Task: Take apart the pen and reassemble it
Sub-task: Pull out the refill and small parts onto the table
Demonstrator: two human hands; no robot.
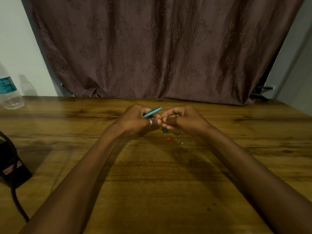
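Note:
My left hand point(137, 119), a ring on its thumb, is closed around a teal pen barrel point(152, 112) that points up and to the right. My right hand point(183, 118) meets it fingertip to fingertip, pinching a thin part at the barrel's near end; that part is too small to identify. Below the hands, on the wooden table point(152, 174), lie a small teal pen piece point(164, 131), a small orange piece point(168, 139) and a tiny silvery piece point(182, 142).
A clear water bottle point(9, 92) with a teal label stands at the table's far left. A black box with a cable point(11, 166) sits at the left edge. A brown patterned curtain point(160, 48) hangs behind the table.

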